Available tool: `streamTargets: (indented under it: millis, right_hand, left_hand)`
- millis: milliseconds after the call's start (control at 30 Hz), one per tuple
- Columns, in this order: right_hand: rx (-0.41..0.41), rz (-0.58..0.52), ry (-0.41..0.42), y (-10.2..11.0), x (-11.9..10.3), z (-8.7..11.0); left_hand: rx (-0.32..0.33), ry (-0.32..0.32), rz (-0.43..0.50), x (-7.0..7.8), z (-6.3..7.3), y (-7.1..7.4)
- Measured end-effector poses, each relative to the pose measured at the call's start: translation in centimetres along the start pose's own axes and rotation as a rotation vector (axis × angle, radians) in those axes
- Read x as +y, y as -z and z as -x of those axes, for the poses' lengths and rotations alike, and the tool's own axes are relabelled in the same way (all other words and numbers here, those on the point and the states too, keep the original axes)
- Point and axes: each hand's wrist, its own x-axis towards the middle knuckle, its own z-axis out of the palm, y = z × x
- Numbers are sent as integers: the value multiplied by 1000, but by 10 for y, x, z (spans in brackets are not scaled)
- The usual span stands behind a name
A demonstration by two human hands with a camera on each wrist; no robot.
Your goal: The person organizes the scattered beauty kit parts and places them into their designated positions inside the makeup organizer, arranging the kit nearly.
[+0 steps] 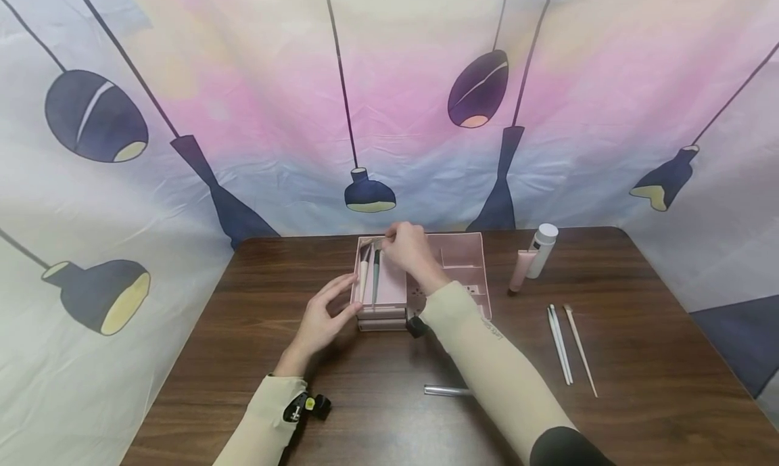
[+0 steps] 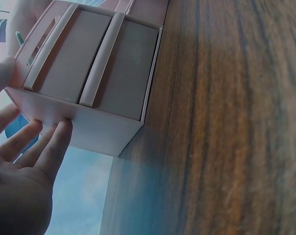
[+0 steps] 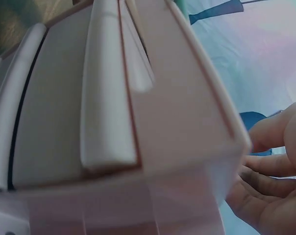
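A pink desk organizer [image 1: 395, 311] stands near the table's far edge, with two front drawers [image 2: 74, 54] under an upper tray. Two makeup brushes lean in that tray: one with a pale handle [image 1: 364, 280], the other with a grey-green handle [image 1: 375, 287]. My left hand [image 1: 322, 320] lies against the organizer's left side, its fingers [image 2: 55, 147] stretched along the outer wall and the thumb at the front corner. Over the back of the tray is my right hand [image 1: 410, 249], fingers bent downward beside the brush heads; I cannot tell whether they pinch anything.
Right of the organizer stand a white bottle [image 1: 541, 253] and a pink tube [image 1: 521, 273]. Closer on that side lie two thin white sticks [image 1: 560, 347] and a pale brush [image 1: 581, 351]. A silvery tube [image 1: 445, 390] lies in front, partly behind my right sleeve. A patterned cloth [image 1: 292, 114] hangs behind.
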Motion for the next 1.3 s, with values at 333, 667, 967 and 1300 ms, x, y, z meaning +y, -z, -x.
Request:
streamTargets:
  millis: [333, 667, 967, 1300]
  right_hand:
    - [59, 20, 45, 25, 17, 10]
    - [114, -8, 91, 52, 30, 28]
    - [144, -14, 108, 74, 41, 42]
    - [178, -7, 122, 96, 57, 55]
  left_hand:
    - [-5, 6, 21, -1, 1, 0]
    - [-6, -2, 4, 0, 1, 0]
    - [-5, 2, 16, -1, 1, 0]
    - [-13, 9, -4, -1, 0, 0]
